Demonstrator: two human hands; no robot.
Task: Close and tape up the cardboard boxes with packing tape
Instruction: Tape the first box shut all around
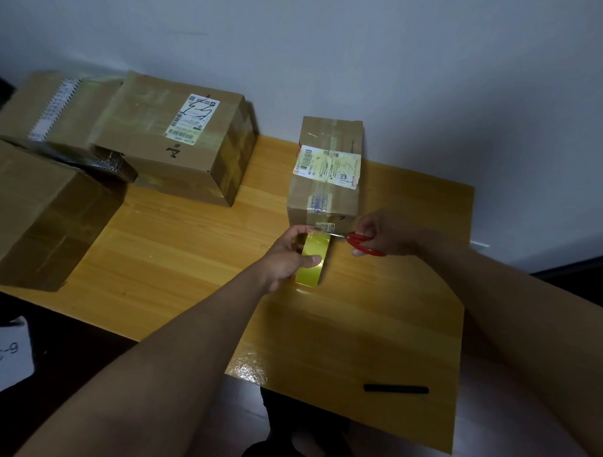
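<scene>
While the small box [325, 172] at the table's far edge looks sealed, tape is being cut beside it — roll [311, 258] clasped by left hand [287, 259], scissors [362, 243] by right hand [385, 232]; other boxes [174, 140] cannot be judged.

Both forearms extended forward. Left hand [287, 254] gripping, thumb uppermost. Right hand [384, 234] fingers curled, closed in grip.

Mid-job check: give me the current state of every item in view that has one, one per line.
small box: closed, taped, upright by the wall
tape roll: on edge, gripped by left hand
scissors: in right hand, blades at the tape strip
labelled box: closed
near-left box: closed
rear-left box: state unclear
black pen: lying flat on table
</scene>
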